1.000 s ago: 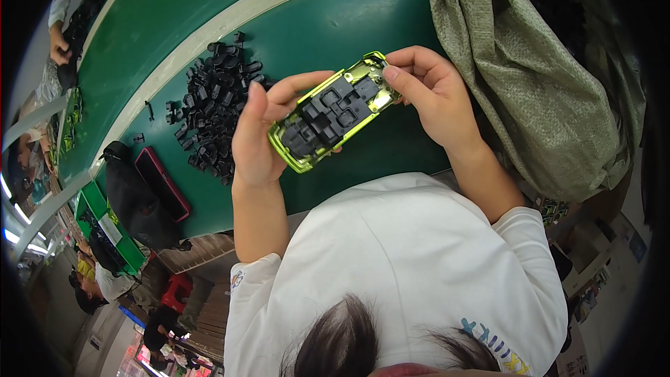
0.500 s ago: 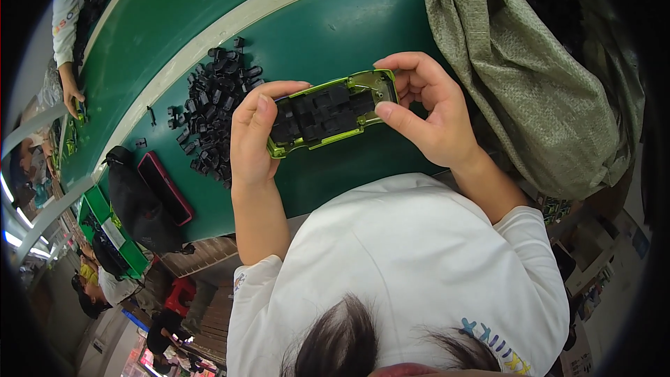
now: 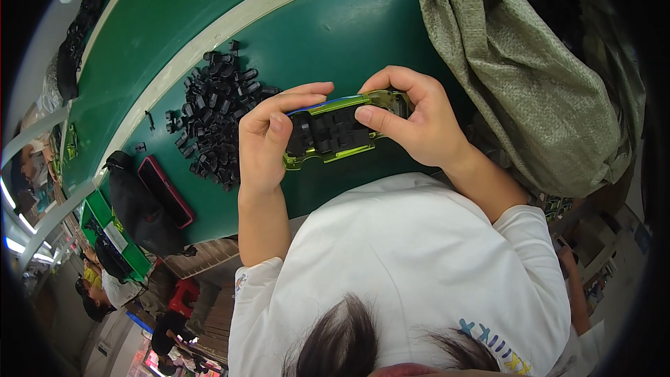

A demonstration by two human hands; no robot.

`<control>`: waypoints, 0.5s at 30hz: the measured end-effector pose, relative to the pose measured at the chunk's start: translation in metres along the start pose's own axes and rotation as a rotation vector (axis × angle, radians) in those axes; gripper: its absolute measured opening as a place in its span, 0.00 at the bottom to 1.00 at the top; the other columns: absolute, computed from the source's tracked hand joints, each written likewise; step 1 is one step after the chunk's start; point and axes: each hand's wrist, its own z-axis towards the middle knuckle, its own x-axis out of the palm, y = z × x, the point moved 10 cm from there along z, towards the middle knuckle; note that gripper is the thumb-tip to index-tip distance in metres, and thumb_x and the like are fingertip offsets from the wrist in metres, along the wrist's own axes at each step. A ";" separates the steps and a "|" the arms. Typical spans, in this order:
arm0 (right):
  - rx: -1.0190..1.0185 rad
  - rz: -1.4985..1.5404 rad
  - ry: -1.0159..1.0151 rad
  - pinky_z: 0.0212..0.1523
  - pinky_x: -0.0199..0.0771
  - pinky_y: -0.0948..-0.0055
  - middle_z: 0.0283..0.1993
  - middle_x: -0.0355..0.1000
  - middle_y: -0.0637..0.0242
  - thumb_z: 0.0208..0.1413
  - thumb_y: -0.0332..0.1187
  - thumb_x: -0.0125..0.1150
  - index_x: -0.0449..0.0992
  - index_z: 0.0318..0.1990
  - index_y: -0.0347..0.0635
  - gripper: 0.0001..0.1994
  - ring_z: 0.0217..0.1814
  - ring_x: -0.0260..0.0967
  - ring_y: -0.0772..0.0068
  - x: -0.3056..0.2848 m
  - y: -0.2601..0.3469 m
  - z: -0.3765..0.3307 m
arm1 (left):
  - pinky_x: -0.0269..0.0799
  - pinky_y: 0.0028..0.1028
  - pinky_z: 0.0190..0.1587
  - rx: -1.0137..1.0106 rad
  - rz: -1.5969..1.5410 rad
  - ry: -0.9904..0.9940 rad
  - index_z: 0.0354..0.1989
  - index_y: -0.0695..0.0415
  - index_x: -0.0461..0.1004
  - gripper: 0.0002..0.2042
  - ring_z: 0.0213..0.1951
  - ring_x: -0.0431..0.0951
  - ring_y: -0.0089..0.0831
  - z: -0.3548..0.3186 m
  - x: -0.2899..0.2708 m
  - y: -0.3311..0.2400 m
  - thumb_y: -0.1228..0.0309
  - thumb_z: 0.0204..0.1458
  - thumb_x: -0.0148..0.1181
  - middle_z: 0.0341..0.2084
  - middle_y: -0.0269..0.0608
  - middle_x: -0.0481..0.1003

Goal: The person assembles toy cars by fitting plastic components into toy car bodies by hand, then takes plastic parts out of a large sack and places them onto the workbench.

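Between my hands is a lime-green toy car body [image 3: 350, 151], its underside turned up and black moulded seat parts [image 3: 335, 128] showing inside. My left hand [image 3: 269, 136] grips the left end, with the fingers along the far edge and the thumb on the near left corner. My right hand [image 3: 419, 115] holds the right end, its thumb pressing on the black part and the forefinger hooked over the far side. The held car is above the green table, and parts of both ends are hidden behind my fingers.
A heap of small black plastic parts [image 3: 216, 115] lies left of my hands. Beyond it are a red-edged phone [image 3: 166, 192], a black bag [image 3: 132, 202] and a green crate [image 3: 115, 237]. A large woven sack [image 3: 537, 84] stands on the right. The green table [image 3: 335, 21] has a pale strip.
The toy car body has shifted right and slightly nearer. My right thumb has moved left from its end onto the black part. A co-worker's hand at far left has left the table.
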 end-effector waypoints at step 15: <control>0.136 0.001 0.140 0.36 0.70 0.82 0.33 0.72 0.71 0.45 0.28 0.72 0.72 0.44 0.36 0.19 0.35 0.68 0.85 0.009 -0.008 0.002 | 0.75 0.32 0.48 -0.102 -0.125 -0.082 0.40 0.69 0.77 0.30 0.44 0.79 0.39 0.000 -0.008 0.010 0.51 0.65 0.38 0.46 0.62 0.75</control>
